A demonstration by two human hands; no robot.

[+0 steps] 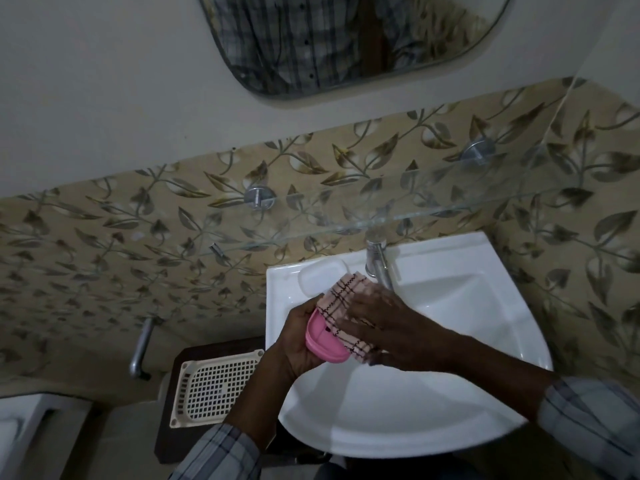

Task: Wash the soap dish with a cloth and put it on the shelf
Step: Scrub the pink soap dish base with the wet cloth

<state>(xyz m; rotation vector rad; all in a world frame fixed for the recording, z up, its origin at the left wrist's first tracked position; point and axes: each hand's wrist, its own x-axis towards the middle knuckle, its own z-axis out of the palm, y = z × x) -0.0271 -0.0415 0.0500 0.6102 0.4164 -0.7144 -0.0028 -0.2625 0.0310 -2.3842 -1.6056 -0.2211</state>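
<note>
Head view: looking down on a dim washroom corner, leaf-patterned tiles behind.
Basket (214, 389): cream, perforated, lying on a dark stand (166, 441) just left of the sink (519, 306); only its own grid floor showing inside.
Left hand (294, 344): curled round the soap dish (323, 344) from the left and below, fingers wrapped behind its back; thumb hard to make out.
Soap dish: pink, oval, held over the left part of the bowl; tipped up on one long edge, long axis running from upper left to lower right, hollow turned right toward the cloth (341, 306); upper end covered.
Cloth: pale pink with dark check lines, draped over the hollow and touching it, trailing rightward under spread fingers.
Right hand (391, 327): laid flat on the cloth, fingers nearly straight, pressing it against the dish; thumb hidden.
Sink: white, set in the corner, both hands above its bowl; on the back left ledge a white rounded shape (318, 277), soap bar or moulded recess, unclear which.
Tap (379, 265): metal, at the back rim, spout partly behind cloth and fingers.
Shelf (450, 213): clear glass above the sink, traceable mainly by its front edge.
Cut off: left sleeve (214, 455) and right sleeve (588, 420), checked, at the lower border; mirror (346, 39) cropped at the top.
</note>
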